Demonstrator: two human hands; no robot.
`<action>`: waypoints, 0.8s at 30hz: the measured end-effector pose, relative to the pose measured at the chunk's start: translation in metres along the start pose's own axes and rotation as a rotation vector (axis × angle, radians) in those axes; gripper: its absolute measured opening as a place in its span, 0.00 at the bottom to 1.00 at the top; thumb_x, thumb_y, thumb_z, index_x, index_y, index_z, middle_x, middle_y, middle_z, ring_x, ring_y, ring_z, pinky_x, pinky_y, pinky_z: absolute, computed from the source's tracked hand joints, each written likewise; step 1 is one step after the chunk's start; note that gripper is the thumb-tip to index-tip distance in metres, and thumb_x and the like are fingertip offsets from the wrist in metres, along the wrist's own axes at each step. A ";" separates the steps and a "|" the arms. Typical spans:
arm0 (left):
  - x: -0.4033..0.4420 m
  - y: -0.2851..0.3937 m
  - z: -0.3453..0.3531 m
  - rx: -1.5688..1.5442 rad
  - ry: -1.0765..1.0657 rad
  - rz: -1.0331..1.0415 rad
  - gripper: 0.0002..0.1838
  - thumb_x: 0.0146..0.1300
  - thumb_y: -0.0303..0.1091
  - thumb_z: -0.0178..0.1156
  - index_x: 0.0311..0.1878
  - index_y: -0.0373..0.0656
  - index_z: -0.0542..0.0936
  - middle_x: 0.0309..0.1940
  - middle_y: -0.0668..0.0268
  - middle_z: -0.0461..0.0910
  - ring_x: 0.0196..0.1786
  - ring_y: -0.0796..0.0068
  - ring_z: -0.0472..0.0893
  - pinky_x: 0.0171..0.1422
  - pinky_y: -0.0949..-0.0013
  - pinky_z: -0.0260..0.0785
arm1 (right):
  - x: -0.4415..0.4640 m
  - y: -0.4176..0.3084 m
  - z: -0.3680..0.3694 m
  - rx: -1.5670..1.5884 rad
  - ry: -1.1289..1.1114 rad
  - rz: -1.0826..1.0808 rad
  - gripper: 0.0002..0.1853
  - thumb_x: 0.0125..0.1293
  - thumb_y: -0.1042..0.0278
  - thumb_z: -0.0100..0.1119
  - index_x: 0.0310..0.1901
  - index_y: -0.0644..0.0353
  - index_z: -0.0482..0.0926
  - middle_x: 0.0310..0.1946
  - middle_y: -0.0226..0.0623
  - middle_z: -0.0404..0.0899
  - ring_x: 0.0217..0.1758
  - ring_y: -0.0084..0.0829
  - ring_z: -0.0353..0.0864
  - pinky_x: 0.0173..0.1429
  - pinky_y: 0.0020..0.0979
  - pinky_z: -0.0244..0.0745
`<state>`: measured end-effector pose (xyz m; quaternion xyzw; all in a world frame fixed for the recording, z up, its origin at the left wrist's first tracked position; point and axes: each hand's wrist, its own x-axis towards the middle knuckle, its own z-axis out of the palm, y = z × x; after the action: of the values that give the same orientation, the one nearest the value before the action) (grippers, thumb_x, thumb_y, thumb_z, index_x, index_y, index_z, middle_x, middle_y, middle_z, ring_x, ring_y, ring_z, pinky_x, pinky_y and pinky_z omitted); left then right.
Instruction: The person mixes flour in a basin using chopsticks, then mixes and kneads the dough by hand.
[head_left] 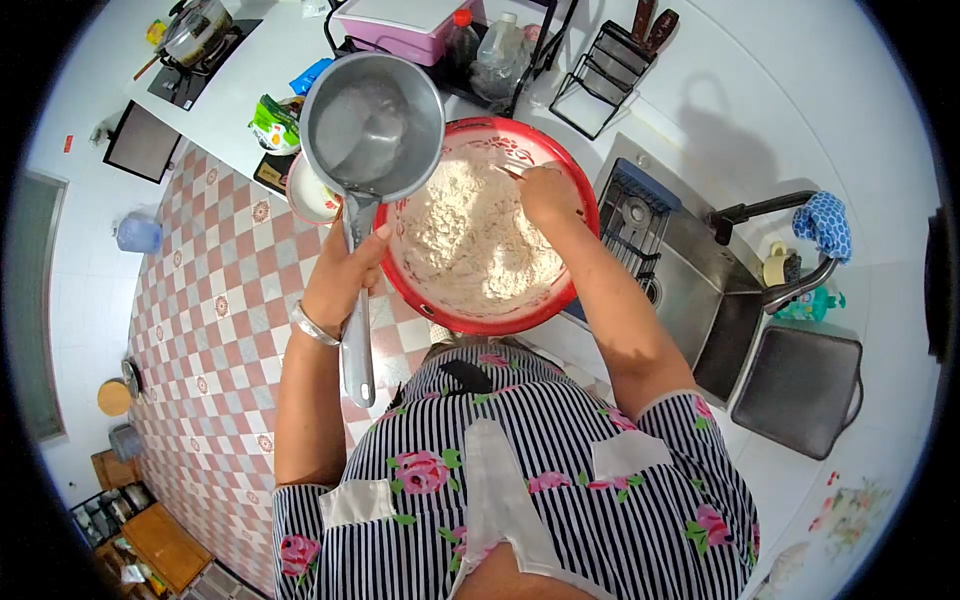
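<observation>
My left hand (345, 270) is closed round the handle of a grey water dipper (425, 150), which appears to have water in it. The dipper is raised over the left rim of a big red-rimmed basin (483, 325). Loose, pale flour (460, 225) covers the basin's bottom, partly clumped. Over the basin's right side, my right hand (550, 198) is closed round what look like chopsticks (511, 173); only a thin brown end shows past the fingers. A white bowl (308, 195) with a red pattern sits just left of the dipper, partly covered by it.
On the right is a steel sink (690, 275) with a black faucet (755, 212) and a drying rack (632, 225). A black knife rack (605, 75), bottles (500, 50) and a pink box (400, 40) stand behind the basin. A pot (195, 35) rests on the stove at far left.
</observation>
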<state>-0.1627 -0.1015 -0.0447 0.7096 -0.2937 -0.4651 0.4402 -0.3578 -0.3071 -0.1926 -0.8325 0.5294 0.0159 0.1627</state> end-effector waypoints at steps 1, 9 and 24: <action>0.000 -0.001 -0.001 0.006 -0.002 -0.012 0.31 0.64 0.42 0.63 0.63 0.35 0.64 0.24 0.72 0.70 0.17 0.84 0.64 0.22 0.76 0.62 | 0.004 0.003 0.005 -0.022 -0.002 -0.003 0.12 0.63 0.68 0.51 0.37 0.59 0.85 0.36 0.48 0.85 0.40 0.43 0.86 0.44 0.42 0.80; 0.000 -0.004 0.000 -0.015 0.012 0.022 0.33 0.63 0.46 0.63 0.64 0.35 0.65 0.24 0.74 0.68 0.20 0.85 0.65 0.22 0.76 0.61 | -0.031 -0.050 0.016 0.010 -0.157 -0.230 0.11 0.60 0.71 0.53 0.39 0.61 0.85 0.40 0.48 0.84 0.44 0.44 0.85 0.47 0.40 0.80; 0.007 -0.003 -0.004 0.087 0.085 0.097 0.21 0.64 0.48 0.62 0.45 0.39 0.69 0.20 0.75 0.66 0.18 0.87 0.64 0.20 0.79 0.60 | -0.034 -0.044 0.021 0.027 -0.170 -0.135 0.14 0.63 0.67 0.49 0.39 0.63 0.85 0.36 0.50 0.84 0.42 0.47 0.85 0.46 0.44 0.79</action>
<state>-0.1565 -0.1050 -0.0493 0.7320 -0.3285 -0.3998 0.4431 -0.3310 -0.2544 -0.1945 -0.8597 0.4565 0.0681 0.2189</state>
